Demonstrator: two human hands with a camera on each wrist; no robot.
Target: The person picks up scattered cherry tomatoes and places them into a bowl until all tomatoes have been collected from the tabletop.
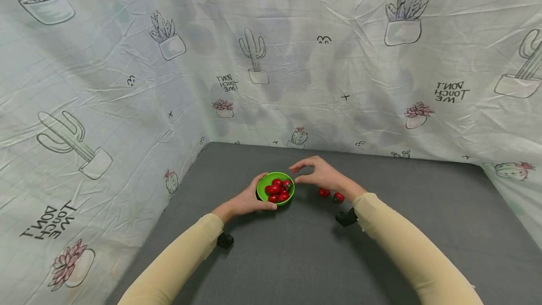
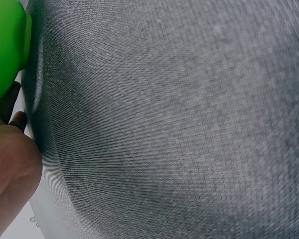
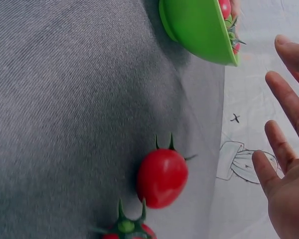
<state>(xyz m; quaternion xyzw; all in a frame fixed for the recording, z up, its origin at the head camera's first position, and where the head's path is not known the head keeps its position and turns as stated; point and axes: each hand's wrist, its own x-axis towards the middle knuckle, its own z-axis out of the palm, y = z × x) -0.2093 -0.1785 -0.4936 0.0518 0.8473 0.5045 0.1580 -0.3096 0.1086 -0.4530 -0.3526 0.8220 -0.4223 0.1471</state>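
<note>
A green bowl [image 1: 262, 185] stands on the dark table with several red cherry tomatoes [image 1: 274, 189] in it. My left hand [image 1: 247, 200] holds the bowl from its left side, thumb along the near edge and fingers round the far side. In the left wrist view, the underside of the bowl [image 2: 5, 47] shows above the hand [image 2: 12, 167]. Just off the bowl's right rim hovers my right hand [image 1: 320, 173], its fingers apart and holding nothing. Two loose tomatoes lie below it: one tomato [image 3: 162, 178] whole in the right wrist view, the other tomato [image 3: 127, 230] partly cut off.
A grey cloth-like surface [image 1: 288, 258] covers the table. Behind and to the left hangs a pale curtain [image 1: 296, 74] printed with potted cacti. Each wrist carries a black device, such as the left wrist device [image 1: 225, 240].
</note>
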